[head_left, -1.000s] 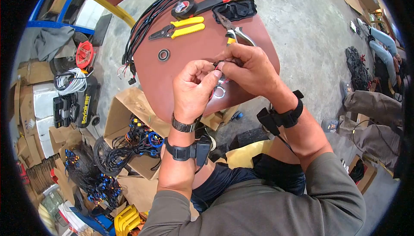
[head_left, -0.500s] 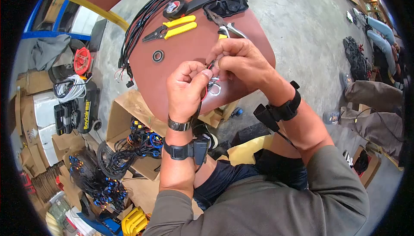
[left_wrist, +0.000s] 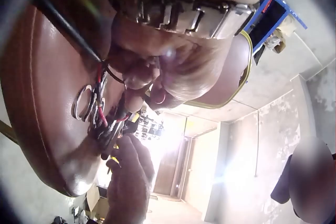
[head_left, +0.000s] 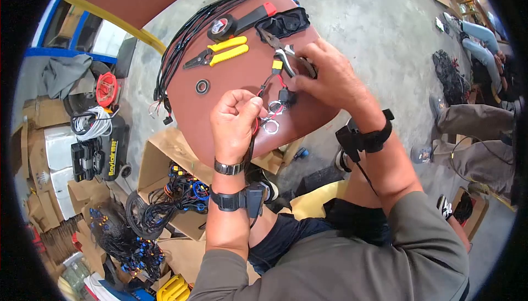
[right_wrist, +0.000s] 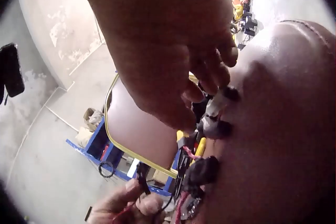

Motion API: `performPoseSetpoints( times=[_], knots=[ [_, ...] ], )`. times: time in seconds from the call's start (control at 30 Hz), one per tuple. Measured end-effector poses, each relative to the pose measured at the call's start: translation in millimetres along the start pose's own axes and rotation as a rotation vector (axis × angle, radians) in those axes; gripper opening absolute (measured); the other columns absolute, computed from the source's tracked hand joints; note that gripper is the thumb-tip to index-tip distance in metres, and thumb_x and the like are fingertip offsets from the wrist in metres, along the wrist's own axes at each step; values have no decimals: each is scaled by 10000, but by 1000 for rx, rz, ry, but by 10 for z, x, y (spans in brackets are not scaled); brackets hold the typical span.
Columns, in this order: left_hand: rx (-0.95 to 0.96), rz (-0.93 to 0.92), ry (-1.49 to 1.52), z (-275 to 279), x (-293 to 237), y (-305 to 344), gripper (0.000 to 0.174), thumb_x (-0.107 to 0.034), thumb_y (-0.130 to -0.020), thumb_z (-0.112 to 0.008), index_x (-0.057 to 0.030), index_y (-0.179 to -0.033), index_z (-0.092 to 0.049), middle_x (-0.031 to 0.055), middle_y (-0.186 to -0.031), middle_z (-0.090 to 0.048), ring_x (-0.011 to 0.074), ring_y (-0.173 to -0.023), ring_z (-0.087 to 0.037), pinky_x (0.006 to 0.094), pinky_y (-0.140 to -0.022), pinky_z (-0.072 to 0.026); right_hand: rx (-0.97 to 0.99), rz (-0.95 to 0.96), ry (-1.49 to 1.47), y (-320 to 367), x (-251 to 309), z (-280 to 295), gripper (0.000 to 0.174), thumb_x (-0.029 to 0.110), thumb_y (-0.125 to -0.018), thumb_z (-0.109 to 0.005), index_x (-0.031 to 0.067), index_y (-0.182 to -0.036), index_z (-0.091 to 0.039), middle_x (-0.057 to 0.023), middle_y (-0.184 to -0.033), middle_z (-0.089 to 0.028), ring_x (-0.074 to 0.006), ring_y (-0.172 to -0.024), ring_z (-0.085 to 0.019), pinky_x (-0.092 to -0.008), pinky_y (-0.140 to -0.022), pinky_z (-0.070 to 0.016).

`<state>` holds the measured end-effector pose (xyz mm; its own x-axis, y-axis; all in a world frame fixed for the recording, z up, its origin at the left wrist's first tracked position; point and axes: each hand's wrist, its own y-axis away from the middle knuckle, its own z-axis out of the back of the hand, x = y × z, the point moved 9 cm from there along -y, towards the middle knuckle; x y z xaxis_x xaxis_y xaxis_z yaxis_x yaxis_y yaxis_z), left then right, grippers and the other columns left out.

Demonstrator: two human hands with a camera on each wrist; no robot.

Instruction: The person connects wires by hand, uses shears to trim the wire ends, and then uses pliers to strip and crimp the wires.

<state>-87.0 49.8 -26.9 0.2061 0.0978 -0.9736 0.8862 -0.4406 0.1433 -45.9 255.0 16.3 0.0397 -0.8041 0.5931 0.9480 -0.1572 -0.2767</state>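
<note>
My left hand (head_left: 234,122) pinches a thin red-and-black wire (head_left: 260,93) between thumb and fingertips, low over the brown padded stool seat (head_left: 220,111). From there the wire runs to a yellow connector (head_left: 277,65) and a black plug-like part (head_left: 286,97) lying on the seat. Loose metal rings (head_left: 270,127) lie beside the fingers. My right hand (head_left: 330,78) reaches over the spread handles of the pliers (head_left: 282,54), thumb and fingers apart around them. In the right wrist view its fingers (right_wrist: 207,77) hang right at the handle ends.
Yellow-handled wire strippers (head_left: 228,50), a bearing (head_left: 202,86), black tape (head_left: 222,27) and a black tray (head_left: 283,23) lie on the seat. A bundle of black cables (head_left: 176,45) drapes over its left edge. Below stands a cardboard box (head_left: 157,160) of wiring.
My right hand has let go of the wire at the left fingertips and moved right to the pliers' handles. The yellow connector and black part now show on the seat.
</note>
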Motion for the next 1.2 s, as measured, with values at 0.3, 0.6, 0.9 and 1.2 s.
performPoseSetpoints(
  times=[0.3, 0.6, 0.9, 1.2],
  knots=[
    [-25, -25, -6, 16, 11, 17, 95, -71, -927, -661, -5, -976, -615, 68, -785, -674, 92, -668, -610, 204, -580, -460, 107, -270, -396, -3, -293, -70, 391, 141, -761, -702, 46, -1134, -630, -72, -957, -631, -202, -888, -613, -339, -777, -503],
    [-50, -37, 38, 16, -20, 4, 92, -80, -920, -667, -16, -967, -622, 78, -770, -694, 46, -573, -547, 179, -495, -387, 204, -482, -1286, 125, -405, -171, 399, 188, -856, -532, -38, -1180, -594, -83, -1011, -661, -130, -855, -608, -259, -738, -484],
    [-74, -53, 52, 32, -76, 47, 69, -91, -926, -656, -33, -940, -622, 93, -792, -713, 12, -509, -466, 171, -459, -335, 212, -536, -1391, 195, -418, -199, 463, 302, -879, -480, -30, -1181, -595, -158, -1032, -683, -175, -897, -640, -295, -745, -496],
    [-125, -86, 101, 130, -138, 116, 55, -45, -904, -671, -31, -929, -624, 130, -901, -728, 14, -500, -454, 180, -446, -362, 209, -353, -683, 229, -289, 2, 244, 174, -882, -565, 5, -991, -701, -37, -882, -643, -142, -812, -570, -291, -737, -458]
  ],
)
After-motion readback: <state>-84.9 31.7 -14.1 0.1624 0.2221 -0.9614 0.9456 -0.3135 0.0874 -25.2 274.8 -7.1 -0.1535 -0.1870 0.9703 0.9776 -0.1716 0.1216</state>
